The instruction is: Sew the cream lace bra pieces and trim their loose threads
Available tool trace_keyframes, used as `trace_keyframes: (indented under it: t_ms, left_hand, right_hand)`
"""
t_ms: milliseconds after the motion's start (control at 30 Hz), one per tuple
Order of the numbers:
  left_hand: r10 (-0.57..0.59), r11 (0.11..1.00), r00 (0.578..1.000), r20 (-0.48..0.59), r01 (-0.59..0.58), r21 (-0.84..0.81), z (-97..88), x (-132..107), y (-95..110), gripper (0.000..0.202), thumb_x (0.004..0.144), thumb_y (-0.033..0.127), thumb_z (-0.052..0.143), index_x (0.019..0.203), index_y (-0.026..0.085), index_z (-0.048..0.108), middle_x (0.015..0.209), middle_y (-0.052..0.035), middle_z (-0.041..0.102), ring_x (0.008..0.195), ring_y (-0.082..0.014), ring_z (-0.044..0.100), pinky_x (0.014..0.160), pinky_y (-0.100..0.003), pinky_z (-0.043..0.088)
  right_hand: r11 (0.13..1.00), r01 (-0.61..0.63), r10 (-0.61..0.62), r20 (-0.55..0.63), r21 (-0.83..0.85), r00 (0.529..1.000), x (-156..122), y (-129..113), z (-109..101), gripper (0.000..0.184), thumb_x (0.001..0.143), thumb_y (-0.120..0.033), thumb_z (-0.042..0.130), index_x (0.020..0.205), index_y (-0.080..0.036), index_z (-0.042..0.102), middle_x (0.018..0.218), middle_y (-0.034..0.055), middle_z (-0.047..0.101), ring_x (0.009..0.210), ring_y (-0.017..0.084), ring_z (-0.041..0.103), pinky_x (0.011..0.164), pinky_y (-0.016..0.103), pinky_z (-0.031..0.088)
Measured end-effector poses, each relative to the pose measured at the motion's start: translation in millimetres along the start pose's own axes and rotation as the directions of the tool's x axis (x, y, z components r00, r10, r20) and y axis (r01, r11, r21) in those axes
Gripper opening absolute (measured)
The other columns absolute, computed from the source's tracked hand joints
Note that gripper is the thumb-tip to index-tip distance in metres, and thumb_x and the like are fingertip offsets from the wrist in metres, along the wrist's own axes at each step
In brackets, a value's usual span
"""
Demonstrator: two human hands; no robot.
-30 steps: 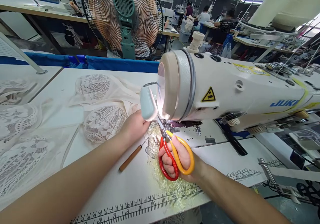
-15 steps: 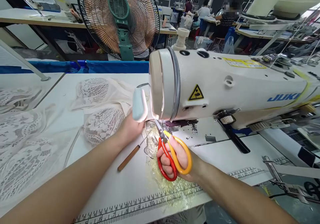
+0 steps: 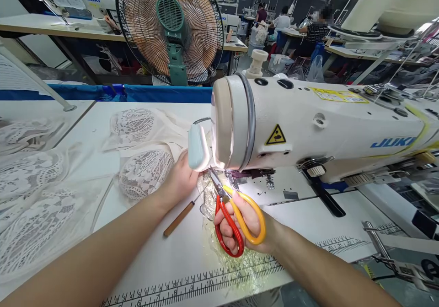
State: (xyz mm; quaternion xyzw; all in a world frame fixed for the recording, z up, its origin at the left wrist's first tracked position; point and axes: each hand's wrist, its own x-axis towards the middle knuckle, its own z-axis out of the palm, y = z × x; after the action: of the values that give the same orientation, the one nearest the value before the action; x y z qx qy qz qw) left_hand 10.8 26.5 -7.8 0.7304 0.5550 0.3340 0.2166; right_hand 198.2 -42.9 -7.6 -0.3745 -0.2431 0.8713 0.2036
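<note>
My right hand [image 3: 247, 224] is closed through the red and yellow handles of a pair of scissors [image 3: 233, 215], whose blades point up and left under the head of the white JUKI sewing machine [image 3: 308, 128]. My left hand [image 3: 180, 179] rests on the table beside the machine's lamp [image 3: 198, 147], its fingers hidden under the machine head. Pale, thin fabric [image 3: 219, 247] lies beneath my right hand. White lace cups [image 3: 146, 174] lie just left of my left hand.
A wooden-handled awl [image 3: 178, 218] lies between my forearms. Lace pieces [image 3: 30, 192] cover the table's left side. A ruler strip [image 3: 206, 282] runs along the front edge. A standing fan [image 3: 169, 28] is behind the table. Other people work at far benches [image 3: 284, 21].
The view shifted slightly. The scissors and my right hand have stayed under the machine head, with the blades angled a little more to the left.
</note>
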Motion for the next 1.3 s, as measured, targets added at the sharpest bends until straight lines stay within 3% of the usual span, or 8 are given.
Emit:
trace_keyframes:
  t_ms: [167, 467, 633, 733, 900, 1067, 1200, 1300]
  left_hand:
    - [0.063, 0.998, 0.996, 0.067, -0.065, 0.021, -6.0, -2, 5, 0.030, 0.087, 0.032, 0.032, 0.096, 0.017, 0.056, 0.106, -0.0099, 0.059, 0.106, -0.0232, 0.051, 0.101, -0.039, 0.037]
    - [0.038, 0.998, 0.995, 0.090, -0.043, 0.046, -14.4, -4, 6, 0.023, 0.085, 0.029, 0.034, 0.094, 0.021, 0.053, 0.106, -0.0066, 0.061, 0.102, -0.0219, 0.054, 0.092, -0.033, 0.044]
    - [0.152, 0.976, 0.987, 0.048, -0.158, 0.149, -16.7, -5, 6, 0.022, 0.084, 0.028, 0.034, 0.090, 0.020, 0.053, 0.108, -0.0088, 0.059, 0.102, -0.0226, 0.052, 0.094, -0.033, 0.042]
    - [0.191, 0.965, 0.980, 0.047, -0.197, 0.171, -17.2, -2, 6, 0.020, 0.082, 0.029, 0.034, 0.085, 0.021, 0.053, 0.098, -0.0076, 0.061, 0.095, -0.0221, 0.054, 0.090, -0.034, 0.043]
    - [0.034, 0.998, 0.997, 0.067, -0.037, 0.046, -13.6, 1, 3, 0.013, 0.077, 0.026, 0.038, 0.068, 0.022, 0.047, 0.073, -0.0038, 0.060, 0.074, -0.0202, 0.057, 0.072, -0.032, 0.047]
    - [-0.170, 0.964, 0.983, 0.075, 0.181, -0.195, -11.1, -2, 6, 0.010, 0.076, 0.022, 0.040, 0.080, 0.023, 0.050, 0.067, 0.0010, 0.064, 0.064, -0.0168, 0.060, 0.062, -0.027, 0.049]
    - [-0.209, 0.952, 0.976, 0.062, 0.217, -0.217, -10.8, -4, 10, 0.014, 0.075, 0.021, 0.041, 0.083, 0.023, 0.052, 0.065, 0.0025, 0.064, 0.058, -0.0152, 0.058, 0.059, -0.026, 0.049]
    - [-0.164, 0.963, 0.983, 0.083, 0.177, -0.205, -10.9, -5, 9, 0.013, 0.077, 0.024, 0.040, 0.080, 0.023, 0.053, 0.067, 0.0014, 0.064, 0.059, -0.0155, 0.058, 0.061, -0.027, 0.048]
  right_hand:
    - [1.000, 0.003, -0.003, -0.033, 0.004, 0.999, 2, -4, 1, 0.067, 0.078, -0.075, 0.036, 0.074, -0.012, 0.057, 0.046, -0.0039, 0.048, 0.037, 0.010, 0.048, 0.038, 0.023, 0.036]
    - [0.991, 0.133, -0.130, -0.122, 0.018, 0.984, 2, 5, -1, 0.064, 0.072, -0.076, 0.046, 0.069, -0.014, 0.057, 0.041, -0.0078, 0.039, 0.030, 0.004, 0.033, 0.031, 0.018, 0.021]
    - [0.999, 0.047, -0.043, -0.121, 0.027, 0.992, -1, -1, 3, 0.067, 0.074, -0.078, 0.039, 0.068, -0.014, 0.056, 0.041, -0.0062, 0.041, 0.031, 0.006, 0.037, 0.032, 0.019, 0.024]
    - [1.000, 0.012, -0.009, -0.126, 0.023, 0.992, -1, -3, 5, 0.067, 0.077, -0.077, 0.036, 0.068, -0.013, 0.056, 0.041, -0.0060, 0.041, 0.031, 0.007, 0.039, 0.033, 0.020, 0.026]
    - [1.000, 0.000, 0.001, -0.065, 0.020, 0.998, 0, 1, 1, 0.067, 0.076, -0.078, 0.035, 0.071, -0.014, 0.055, 0.043, -0.0060, 0.043, 0.032, 0.007, 0.040, 0.034, 0.020, 0.028]
    - [1.000, -0.013, 0.013, -0.021, 0.011, 1.000, 0, 2, -1, 0.067, 0.076, -0.078, 0.035, 0.072, -0.014, 0.056, 0.044, -0.0057, 0.044, 0.033, 0.008, 0.041, 0.033, 0.020, 0.029]
    - [1.000, -0.030, 0.030, -0.032, 0.004, 0.999, 0, 0, -1, 0.067, 0.079, -0.076, 0.033, 0.071, -0.013, 0.056, 0.043, -0.0057, 0.043, 0.033, 0.007, 0.041, 0.034, 0.020, 0.029]
    - [1.000, -0.027, 0.027, -0.040, 0.008, 0.999, 1, -1, 0, 0.067, 0.079, -0.076, 0.033, 0.070, -0.014, 0.056, 0.043, -0.0061, 0.041, 0.032, 0.007, 0.040, 0.033, 0.020, 0.028]
